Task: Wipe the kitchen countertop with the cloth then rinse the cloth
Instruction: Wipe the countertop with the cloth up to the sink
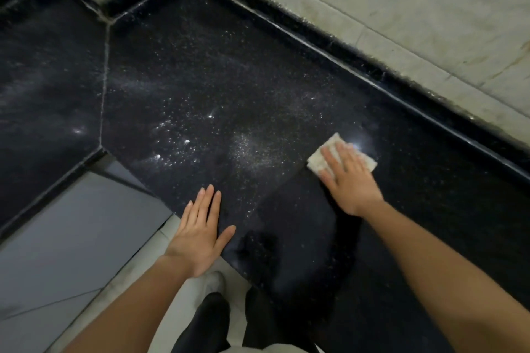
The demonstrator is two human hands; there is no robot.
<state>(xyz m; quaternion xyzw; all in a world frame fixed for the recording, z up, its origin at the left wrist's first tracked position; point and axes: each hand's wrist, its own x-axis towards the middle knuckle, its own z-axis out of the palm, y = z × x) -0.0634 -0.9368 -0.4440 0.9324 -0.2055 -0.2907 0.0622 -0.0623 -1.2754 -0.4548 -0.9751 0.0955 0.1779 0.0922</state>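
The black speckled stone countertop runs around a corner and fills most of the view. A pale folded cloth lies flat on it at the right of centre. My right hand presses down on the cloth with straight fingers and covers much of it. My left hand rests flat with straight fingers on the counter's front edge, holding nothing. White dusty specks and wet glints are spread over the counter left of the cloth.
A pale tiled wall rises behind the counter's raised black back lip. A grouted seam splits the counter at the corner. Below the front edge are grey floor tiles, my dark trousers and a white shoe.
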